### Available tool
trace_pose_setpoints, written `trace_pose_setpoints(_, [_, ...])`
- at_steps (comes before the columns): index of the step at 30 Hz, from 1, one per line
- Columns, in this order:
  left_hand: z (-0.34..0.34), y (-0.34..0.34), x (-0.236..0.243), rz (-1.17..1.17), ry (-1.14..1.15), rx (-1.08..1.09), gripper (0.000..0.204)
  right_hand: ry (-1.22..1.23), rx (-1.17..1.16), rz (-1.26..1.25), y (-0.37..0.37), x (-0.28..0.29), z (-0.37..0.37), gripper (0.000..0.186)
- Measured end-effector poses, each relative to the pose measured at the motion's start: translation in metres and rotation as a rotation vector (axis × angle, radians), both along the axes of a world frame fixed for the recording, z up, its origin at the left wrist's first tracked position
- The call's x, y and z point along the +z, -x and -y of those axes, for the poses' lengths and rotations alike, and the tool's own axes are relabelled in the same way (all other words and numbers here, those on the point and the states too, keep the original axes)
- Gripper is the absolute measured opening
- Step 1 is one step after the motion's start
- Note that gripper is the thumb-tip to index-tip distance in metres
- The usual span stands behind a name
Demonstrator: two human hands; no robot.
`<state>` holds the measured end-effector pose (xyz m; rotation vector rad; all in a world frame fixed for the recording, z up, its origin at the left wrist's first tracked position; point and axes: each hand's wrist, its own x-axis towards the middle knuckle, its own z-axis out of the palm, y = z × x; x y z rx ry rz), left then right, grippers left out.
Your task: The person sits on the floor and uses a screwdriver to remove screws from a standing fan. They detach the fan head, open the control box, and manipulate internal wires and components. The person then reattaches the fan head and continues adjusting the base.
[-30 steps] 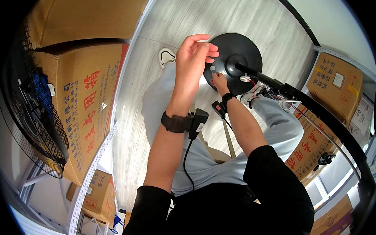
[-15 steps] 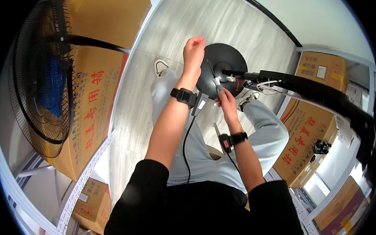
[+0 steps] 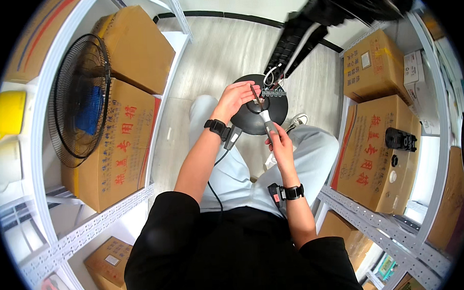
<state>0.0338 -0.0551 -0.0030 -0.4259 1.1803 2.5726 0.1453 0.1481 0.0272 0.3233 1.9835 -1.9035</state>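
Note:
My right hand is closed around the grey-and-white handle of a screwdriver. Its long dark shaft points away from me, with the tip beside the fingers of my left hand. That hand is turned palm up with its fingers stretched out; whether anything tiny lies on them I cannot make out. Just beyond both hands is the round black base of a fan stand, on the floor between my feet. Above the base, a pale terminal strip and loose wires hang at the lower end of the black fan post.
On the left shelf, a fan head in a black wire guard with blue blades leans by cardboard boxes. The right shelf bears more boxes and a black plastic part. Metal shelf frames stand close on both sides.
My left hand has gone from curled to stretched-out fingers beside the screwdriver tip. The fan post, which leaned to the right, now points toward the far wall. My view has shifted too.

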Motion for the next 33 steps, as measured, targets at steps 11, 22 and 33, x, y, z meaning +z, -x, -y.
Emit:
trace_pose_setpoints(11, [-0.021,-0.018,0.029,0.004,-0.084,0.084,0.025,0.099,-0.008,-0.144,-0.018,0.004,-0.034,0.035])
trace_pose_setpoints(22, [-0.036,-0.005,0.014,-0.109,-0.022,-0.119,0.026,0.008,-0.103,-0.1,-0.026,0.0,-0.044,0.034])
trace_pose_setpoints(33, [-0.032,-0.005,0.014,-0.177,0.073,-0.192,0.028,0.268,-0.123,0.036,-0.023,0.016,-0.045,0.036])
